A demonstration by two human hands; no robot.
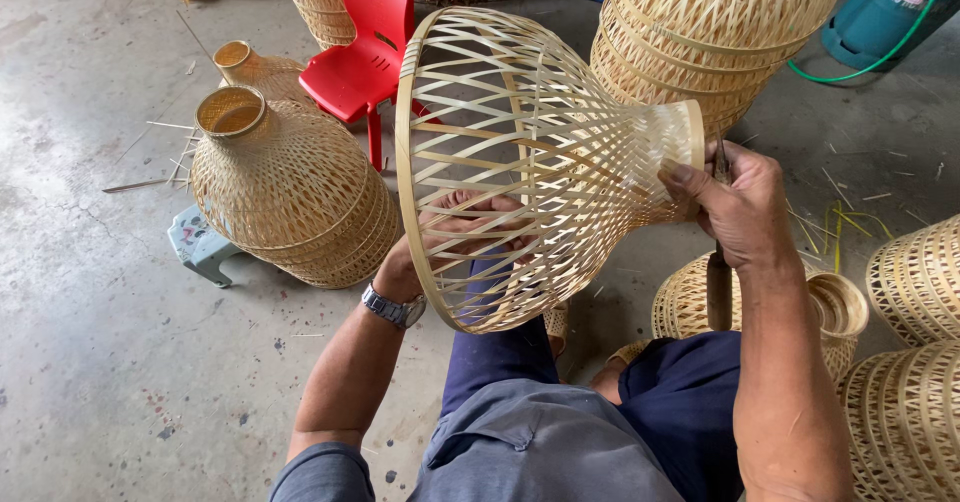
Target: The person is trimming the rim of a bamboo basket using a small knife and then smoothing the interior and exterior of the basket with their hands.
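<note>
Bamboo lampshade (520, 162) between both gripping hands: left (455, 232) inside its mouth, right (735, 207) around neck.

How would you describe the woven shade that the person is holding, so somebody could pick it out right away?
Start at the red plastic chair on the concrete floor; just right of it, lifted on its side, is the open-weave bamboo shade. The left hand reaches inside it and the right hand grips its narrow neck. Unlike its neighbours, it is off the floor.
</note>
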